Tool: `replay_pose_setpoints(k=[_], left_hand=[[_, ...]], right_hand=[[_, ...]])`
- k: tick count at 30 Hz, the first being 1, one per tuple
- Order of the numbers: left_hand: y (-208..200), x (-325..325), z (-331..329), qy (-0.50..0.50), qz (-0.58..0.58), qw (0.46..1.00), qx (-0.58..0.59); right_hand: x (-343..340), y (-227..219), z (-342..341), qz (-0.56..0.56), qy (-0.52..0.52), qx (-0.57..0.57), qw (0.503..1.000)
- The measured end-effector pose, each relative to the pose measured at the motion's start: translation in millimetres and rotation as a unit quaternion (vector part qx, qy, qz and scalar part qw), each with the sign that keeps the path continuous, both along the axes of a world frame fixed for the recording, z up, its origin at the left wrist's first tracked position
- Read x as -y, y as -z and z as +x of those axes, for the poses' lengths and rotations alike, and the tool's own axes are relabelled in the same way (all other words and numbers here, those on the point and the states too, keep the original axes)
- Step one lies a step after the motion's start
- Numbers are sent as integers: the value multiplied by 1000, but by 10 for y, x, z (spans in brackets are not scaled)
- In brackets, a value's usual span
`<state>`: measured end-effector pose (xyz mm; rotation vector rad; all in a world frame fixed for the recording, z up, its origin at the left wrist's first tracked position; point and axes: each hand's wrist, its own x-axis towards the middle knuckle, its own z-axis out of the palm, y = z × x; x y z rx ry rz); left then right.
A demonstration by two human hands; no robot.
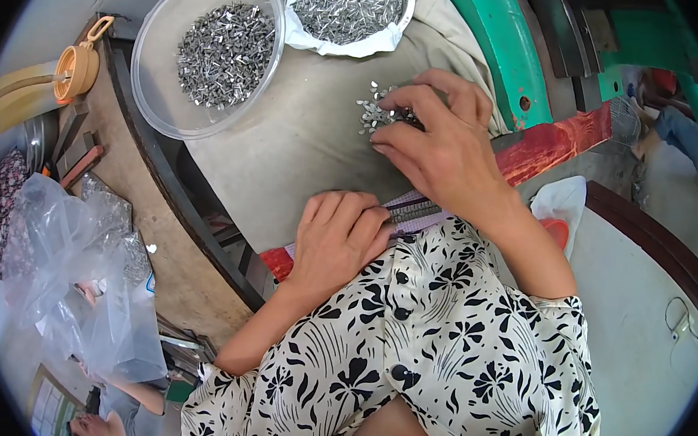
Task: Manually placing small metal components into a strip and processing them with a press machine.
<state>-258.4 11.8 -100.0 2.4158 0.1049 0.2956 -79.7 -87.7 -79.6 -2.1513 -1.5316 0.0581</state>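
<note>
Our R hand [450, 136] is part-open, thumb & forefinger spread round the near side of a small pile of shiny metal pcs [369, 115]; can't tell if any are held. Nearer us, to its L, our L hand [338, 229] curls by a dark ridged strip [415, 213], hold hidden. Beyond the R grip, to its L: clear tub [149, 67] w/ more pcs, lined bowl [409, 8] adj.

We hold our right hand [447, 134] forward, palm down, fingers arched, thumb and index fingertip parted. Our left hand [336, 237] sits lower and closer to us, back upward, fingers side by side and curled under, their tips hard to make out. Our bare left forearm [262, 328] slants up toward the right, our bare right forearm [533, 250] up toward the left, elbows set wide apart.
</note>
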Motion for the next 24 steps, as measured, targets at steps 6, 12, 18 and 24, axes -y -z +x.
replay_pose_setpoints(k=[6, 12, 18, 24], left_hand=[[19, 0, -58, -22, -52, 998, -36], [12, -10, -84, -28, -94, 995, -32], [31, -32, -106, -27, -102, 994, -29], [22, -36, -31, -14, -73, 997, -29]], right_hand=[[-97, -2, -2, -14, -7, 11, 1000], [8, 28, 4, 23, -11, 2, 1000], [531, -45, -188, 32, 9, -6, 999], [788, 57, -426, 5, 9, 7, 1000]])
